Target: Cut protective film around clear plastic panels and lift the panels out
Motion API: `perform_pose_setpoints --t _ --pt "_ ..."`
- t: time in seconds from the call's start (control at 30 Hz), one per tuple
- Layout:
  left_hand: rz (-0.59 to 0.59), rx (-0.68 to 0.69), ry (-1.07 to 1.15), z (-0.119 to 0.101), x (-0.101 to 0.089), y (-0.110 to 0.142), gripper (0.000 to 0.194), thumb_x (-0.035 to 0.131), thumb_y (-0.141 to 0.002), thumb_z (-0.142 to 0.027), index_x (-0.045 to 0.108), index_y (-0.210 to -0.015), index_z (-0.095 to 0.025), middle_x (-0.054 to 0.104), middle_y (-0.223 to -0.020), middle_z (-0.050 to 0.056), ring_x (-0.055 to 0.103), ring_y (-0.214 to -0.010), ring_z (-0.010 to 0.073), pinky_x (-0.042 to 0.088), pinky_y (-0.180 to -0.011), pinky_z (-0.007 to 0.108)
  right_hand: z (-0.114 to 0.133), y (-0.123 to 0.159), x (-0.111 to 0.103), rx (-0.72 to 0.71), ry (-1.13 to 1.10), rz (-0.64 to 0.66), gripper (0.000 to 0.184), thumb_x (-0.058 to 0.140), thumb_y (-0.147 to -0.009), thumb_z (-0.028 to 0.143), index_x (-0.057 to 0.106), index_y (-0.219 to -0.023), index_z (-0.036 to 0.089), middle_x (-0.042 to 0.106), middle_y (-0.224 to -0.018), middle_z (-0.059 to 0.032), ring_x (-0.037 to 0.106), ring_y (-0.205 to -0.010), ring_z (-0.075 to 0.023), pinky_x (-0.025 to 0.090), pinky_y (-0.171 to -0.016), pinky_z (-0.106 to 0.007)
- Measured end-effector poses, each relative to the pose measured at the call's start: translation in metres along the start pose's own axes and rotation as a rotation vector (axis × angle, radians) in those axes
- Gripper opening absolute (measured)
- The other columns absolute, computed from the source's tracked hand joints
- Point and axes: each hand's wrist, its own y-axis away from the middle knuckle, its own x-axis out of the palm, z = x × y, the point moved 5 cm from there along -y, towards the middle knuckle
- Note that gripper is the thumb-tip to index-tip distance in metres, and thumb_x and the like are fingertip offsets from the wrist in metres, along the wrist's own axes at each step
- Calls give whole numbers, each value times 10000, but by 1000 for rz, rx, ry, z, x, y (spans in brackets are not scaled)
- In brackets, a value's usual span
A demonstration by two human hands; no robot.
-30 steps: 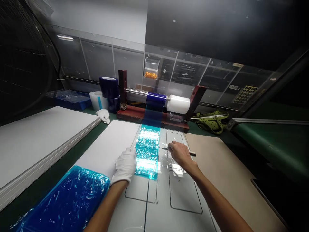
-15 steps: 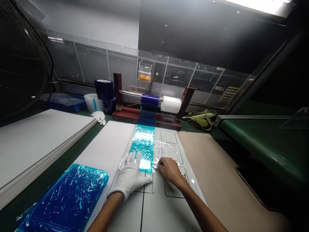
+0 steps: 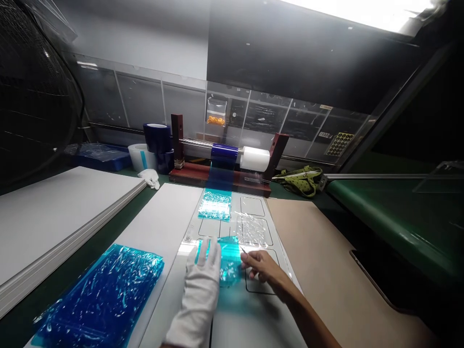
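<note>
Blue film [image 3: 230, 263] is lying on the white board [image 3: 253, 321] on the near side, my gloved left hand [image 3: 201, 285] pressing it with fingers slightly apart, while my bare right hand [image 3: 263, 267] is pinching a craft knife [image 3: 243, 251] just beside it.

Over on the left there's a stack of flat white boards [image 3: 54, 212], with a blue tray [image 3: 99, 158] behind it. Further back sit dark blue tape rolls [image 3: 157, 137], a translucent white tape roll [image 3: 137, 157] and a loose white cotton glove [image 3: 150, 178]. On the right, a tan cardboard sheet [image 3: 326, 261] lies beside a green conveyor belt [image 3: 384, 212], and there's an olive-green dotted bag [image 3: 300, 181]. A clear zip bag of orange rings [image 3: 216, 113] hangs behind the acrylic panel.
</note>
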Motion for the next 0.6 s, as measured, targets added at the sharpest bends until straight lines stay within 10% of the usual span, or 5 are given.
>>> perform_pose_setpoints --t 0.1,0.17,0.3,0.47,0.6 --pt "-14 36 51 -22 -5 48 583 500 -853 -238 351 -1417 -244 359 -1484 98 268 -1391 302 264 -1108 537 -17 17 11 48 -121 -11 432 693 -633 554 466 -628 186 425 -516 67 382 -471 -71 266 -465 -208" --pt "-77 -9 208 -25 -17 74 910 635 -740 -502 199 -1470 -180 253 -1517 194 190 -1394 411 235 -1075 641 -22 31 13 61 -219 -27 404 743 -602 487 484 -667 185 433 -515 73 368 -483 -69 259 -475 -206" --pt "-116 -513 954 3 -38 98 1090 593 -699 -656 -16 -1484 -208 253 -1502 244 300 -1348 428 383 -986 638 -11 61 17 45 -433 43 374 790 -612 420 560 -752 161 599 -597 12 401 -511 -76 260 -483 -204" --pt "-37 -910 1462 43 -65 93 757 695 -724 -469 374 -1355 -203 671 -1106 148 689 -904 279 600 -685 387 24 84 26 -1 -515 120 467 789 -626 501 607 -879 154 701 -760 -71 448 -531 -94 323 -487 -223" --pt "-328 -945 1324 105 -122 85 520 756 -693 -383 586 -1156 -218 706 -1046 35 692 -765 143 582 -621 219 30 86 23 -4 -463 22 527 747 -656 560 624 -980 163 722 -891 -117 460 -573 -114 368 -528 -253"
